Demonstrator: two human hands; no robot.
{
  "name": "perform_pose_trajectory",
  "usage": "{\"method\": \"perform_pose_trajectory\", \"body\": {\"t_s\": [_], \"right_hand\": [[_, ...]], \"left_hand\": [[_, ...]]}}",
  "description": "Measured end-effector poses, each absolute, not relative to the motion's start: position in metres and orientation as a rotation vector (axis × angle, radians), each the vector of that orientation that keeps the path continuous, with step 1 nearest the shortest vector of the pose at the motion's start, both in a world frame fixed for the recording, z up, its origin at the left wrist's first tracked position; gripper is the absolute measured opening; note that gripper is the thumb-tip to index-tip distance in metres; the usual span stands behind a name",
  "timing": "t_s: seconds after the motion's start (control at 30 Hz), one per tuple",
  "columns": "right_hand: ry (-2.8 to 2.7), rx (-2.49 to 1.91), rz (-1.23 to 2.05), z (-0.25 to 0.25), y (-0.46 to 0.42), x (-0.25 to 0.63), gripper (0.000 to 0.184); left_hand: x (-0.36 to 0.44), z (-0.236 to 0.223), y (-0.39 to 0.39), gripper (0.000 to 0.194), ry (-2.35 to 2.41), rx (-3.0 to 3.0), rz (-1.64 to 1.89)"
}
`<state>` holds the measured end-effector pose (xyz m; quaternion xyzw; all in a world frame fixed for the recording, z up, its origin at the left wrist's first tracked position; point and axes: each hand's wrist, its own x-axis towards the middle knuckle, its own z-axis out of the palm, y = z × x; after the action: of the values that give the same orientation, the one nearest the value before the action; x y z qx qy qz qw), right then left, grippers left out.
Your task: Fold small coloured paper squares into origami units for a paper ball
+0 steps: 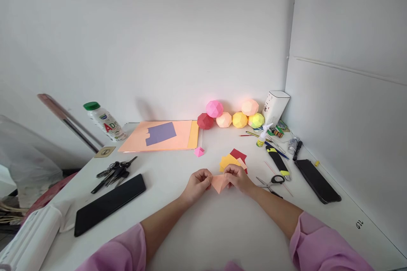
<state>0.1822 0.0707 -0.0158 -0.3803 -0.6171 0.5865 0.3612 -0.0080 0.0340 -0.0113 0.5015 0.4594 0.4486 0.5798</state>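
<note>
Between my hands is a small peach-coloured piece of paper (219,183), its lower tip pointing toward me. My left hand (199,184) pinches its left corner with thumb and forefinger. The right corner is pinched by my right hand (239,178), whose fingers partly hide the paper. Just beyond my right hand lie yellow paper pieces (227,162), a dark red paper piece (238,155) and a small pale peach piece (242,163). A little pink folded paper shape (199,151) stands farther off to the left.
Faceted paper balls (224,119) line the wall. Scissors (272,181), a box cutter (278,163), a glue bottle (262,137) and a black phone case (317,181) lie right. Leftward are peach sheets (133,142), purple paper (161,133), keys (116,172), a phone (110,204) and a white bottle (106,123).
</note>
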Motion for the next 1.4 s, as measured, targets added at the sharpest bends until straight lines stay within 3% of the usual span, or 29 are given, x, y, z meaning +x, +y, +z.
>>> {"method": "perform_pose_trajectory", "body": {"t_s": [0.17,0.37,0.53,0.83,1.07,1.4], "right_hand": [[-1.489,-0.895,1.587,-0.016,0.072,0.182,0.009],[-1.607,-0.884,1.571,-0.023,0.073,0.182,0.033],[-1.648,-0.914,1.532,-0.029,0.075,0.184,0.042],[-1.634,-0.948,1.503,-0.02,0.075,0.187,0.041],[-1.634,-0.987,1.483,-0.024,0.079,0.186,0.029],[-1.626,-0.968,1.552,-0.026,0.081,0.185,0.034]], "left_hand": [[-0.008,-0.017,0.037,0.025,1.054,1.095,1.099],[-0.002,-0.013,0.037,0.035,1.05,1.097,1.092],[-0.001,-0.015,0.038,0.043,1.052,1.103,1.089],[-0.003,-0.017,0.041,0.044,0.978,1.019,1.14],[-0.003,-0.015,0.042,0.042,0.954,1.008,1.199],[-0.003,-0.015,0.041,0.047,0.912,1.075,1.182]]}}
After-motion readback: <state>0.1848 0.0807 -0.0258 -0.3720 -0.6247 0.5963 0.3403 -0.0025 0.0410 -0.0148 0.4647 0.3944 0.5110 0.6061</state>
